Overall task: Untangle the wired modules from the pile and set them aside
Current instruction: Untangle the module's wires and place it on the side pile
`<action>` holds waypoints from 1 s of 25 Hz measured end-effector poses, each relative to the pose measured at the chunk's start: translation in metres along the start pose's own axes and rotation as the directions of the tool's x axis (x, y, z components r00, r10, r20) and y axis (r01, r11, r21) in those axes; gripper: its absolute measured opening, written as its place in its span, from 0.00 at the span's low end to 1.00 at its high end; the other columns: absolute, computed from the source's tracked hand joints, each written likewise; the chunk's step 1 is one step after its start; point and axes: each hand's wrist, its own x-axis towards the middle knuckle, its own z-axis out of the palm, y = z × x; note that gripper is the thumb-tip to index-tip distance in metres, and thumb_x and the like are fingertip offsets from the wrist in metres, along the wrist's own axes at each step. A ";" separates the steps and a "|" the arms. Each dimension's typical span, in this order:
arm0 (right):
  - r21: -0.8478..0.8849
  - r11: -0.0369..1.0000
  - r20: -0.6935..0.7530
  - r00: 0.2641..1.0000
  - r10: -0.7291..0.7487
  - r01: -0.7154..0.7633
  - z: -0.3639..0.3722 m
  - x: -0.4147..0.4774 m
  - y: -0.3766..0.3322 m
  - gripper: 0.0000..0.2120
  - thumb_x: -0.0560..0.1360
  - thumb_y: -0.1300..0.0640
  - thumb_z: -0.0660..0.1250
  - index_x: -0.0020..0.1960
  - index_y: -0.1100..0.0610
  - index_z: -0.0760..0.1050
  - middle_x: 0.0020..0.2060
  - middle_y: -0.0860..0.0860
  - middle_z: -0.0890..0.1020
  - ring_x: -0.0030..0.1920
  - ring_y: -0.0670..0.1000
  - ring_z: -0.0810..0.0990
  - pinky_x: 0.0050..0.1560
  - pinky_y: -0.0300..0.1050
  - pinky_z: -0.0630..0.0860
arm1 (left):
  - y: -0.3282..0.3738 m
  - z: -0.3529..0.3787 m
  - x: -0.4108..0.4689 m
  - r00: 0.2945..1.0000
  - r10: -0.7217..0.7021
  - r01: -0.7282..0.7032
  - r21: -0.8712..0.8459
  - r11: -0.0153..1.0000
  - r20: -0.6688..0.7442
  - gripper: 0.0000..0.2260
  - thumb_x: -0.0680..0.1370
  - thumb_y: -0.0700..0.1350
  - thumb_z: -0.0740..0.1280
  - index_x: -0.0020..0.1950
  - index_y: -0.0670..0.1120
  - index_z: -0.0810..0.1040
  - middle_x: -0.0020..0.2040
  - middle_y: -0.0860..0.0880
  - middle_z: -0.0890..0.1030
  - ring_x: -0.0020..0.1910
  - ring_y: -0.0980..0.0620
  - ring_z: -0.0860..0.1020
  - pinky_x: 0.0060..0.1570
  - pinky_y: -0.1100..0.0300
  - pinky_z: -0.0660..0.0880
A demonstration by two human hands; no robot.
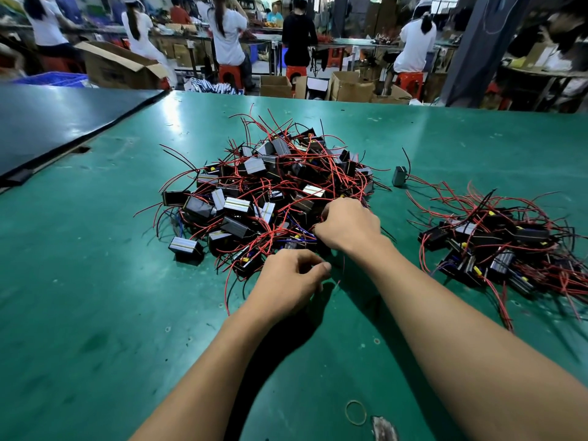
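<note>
Working at the 5 o'clock edge of the pile [286, 173], both hands are sunk into the tangle. The right hand [348, 224] is bent knuckles-up with its fingers curled down among the wires [270, 240]. Exactly what is gripped is hidden beneath it. The left hand [292, 278] is held just nearer, thumb and forefinger drawn together as if a thin wire is pinched, though that wire is barely made out.

The wired modules [237, 205] are mostly heaped at 12 o'clock from the hands, on the green worktop [111, 297]. A smaller set-aside heap [496, 249] lies well apart at 3 o'clock, and a lone module [399, 176] stands between the two, toward 2 o'clock.

The step is judged to be the freeing of one module from the near edge. It is best done by one body being held firmly while its leads are followed outward and slid clear, not yanked. A sharp pull is likely to tighten loops and drag neighbours along. The rest of the pile should be steadied by the other hand so that only the chosen piece is lifted. Leads should be drawn along their own length, since soldered ends may be strained by sideways tugs. Once free, the module is best carried to 3 o'clock and laid with its wires pointing away from the main pile.
</note>
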 end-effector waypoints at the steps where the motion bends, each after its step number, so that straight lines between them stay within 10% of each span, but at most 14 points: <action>1: 0.012 1.000 0.006 1.000 0.000 0.000 -0.002 -0.002 0.000 0.14 0.73 0.48 0.68 0.54 0.53 0.81 0.52 0.54 0.82 0.48 0.58 0.77 0.45 0.46 0.70 | 0.000 0.000 0.000 1.000 -0.004 0.004 -0.003 1.000 0.003 0.07 0.79 0.47 0.68 0.46 0.47 0.84 0.35 0.47 0.84 0.20 0.62 0.72 0.23 0.70 0.66; 13: 0.177 0.984 0.079 0.996 -0.035 0.020 -0.033 -0.009 0.018 0.13 0.68 0.47 0.67 0.44 0.56 0.82 0.43 0.54 0.82 0.45 0.59 0.81 0.46 0.48 0.78 | -0.002 0.000 -0.001 1.000 -0.017 0.019 -0.118 0.993 0.021 0.05 0.80 0.45 0.68 0.48 0.46 0.82 0.35 0.47 0.83 0.21 0.49 0.74 0.20 0.65 0.66; 20: 0.534 0.845 0.171 0.976 -0.136 0.024 -0.086 -0.029 0.065 0.11 0.72 0.49 0.74 0.44 0.58 0.85 0.35 0.52 0.80 0.27 0.47 0.72 0.29 0.39 0.69 | 0.008 -0.018 -0.004 0.967 -0.129 0.223 -0.495 0.840 0.218 0.22 0.69 0.60 0.72 0.24 0.48 0.71 0.23 0.49 0.64 0.20 0.52 0.61 0.22 0.67 0.60; 25: 0.760 0.648 0.272 0.881 -0.387 0.049 -0.093 -0.064 0.080 0.13 0.71 0.50 0.76 0.50 0.57 0.81 0.34 0.48 0.81 0.28 0.44 0.73 0.27 0.36 0.70 | 0.014 -0.012 -0.001 0.977 -0.049 0.174 -0.653 0.737 0.205 0.18 0.71 0.57 0.71 0.48 0.43 0.83 0.40 0.46 0.83 0.33 0.50 0.81 0.36 0.60 0.77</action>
